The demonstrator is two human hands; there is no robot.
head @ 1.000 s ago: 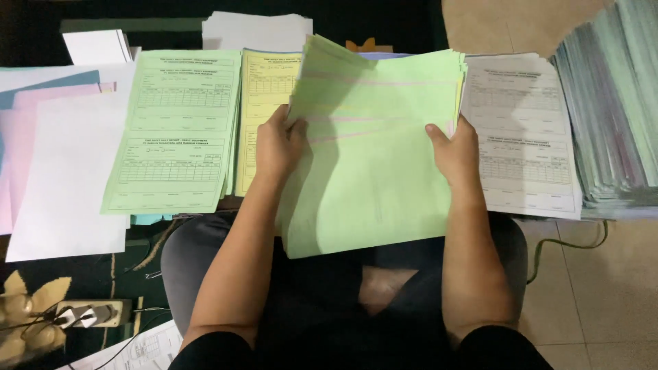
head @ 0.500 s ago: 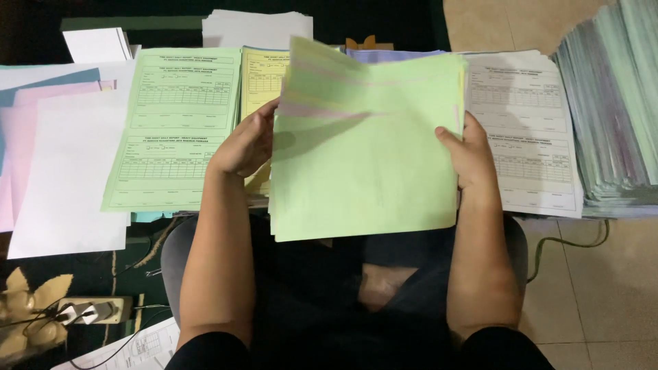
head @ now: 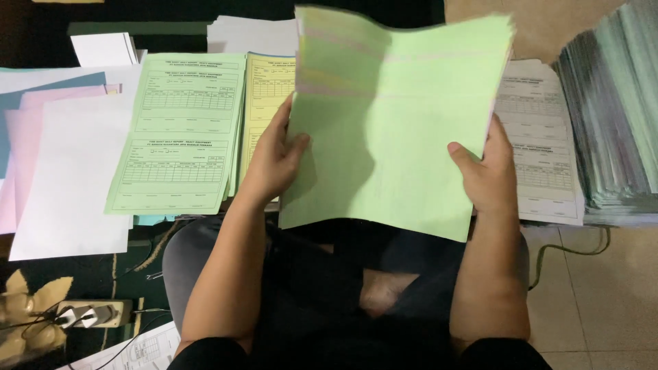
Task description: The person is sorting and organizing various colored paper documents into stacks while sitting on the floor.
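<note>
- Person sits cross-legged on the floor; both forearms reach forward over the lap.
- Left hand (head: 274,161) grips the left edge of the green sheaf (head: 394,123), thumb on the front, fingers curled behind, so closed on paper.
- Right hand (head: 488,175) grips the right edge low down, thumb across the front, fingers hidden behind; also closed on the sheaf.
- Sheaf is lifted clear of the floor, held up between the hands above the lap, top edge tilted away and slightly blurred. Pink and yellow sheet edges show near the top.
- To do it well, I judge: keep both thumbs pinching evenly, edges squared, so inner sheets do not slip or fan out; keep grip near the lower half so the top does not flop.
- Risk, I judge: the loose top corner bending over, or sheets sliding sideways out of the right hand.
- Power strip (head: 92,314) lies on the floor near left, with plugs in it.
- White sheets (head: 68,185) lie left, over pink ones.
- Green forms (head: 181,133) lie flat just left of the left hand, yellow forms (head: 264,92) beside them, partly hidden by the sheaf.
- White forms (head: 541,144) lie right, behind the right hand.
- Tall paper stack (head: 613,116) at far right.
</note>
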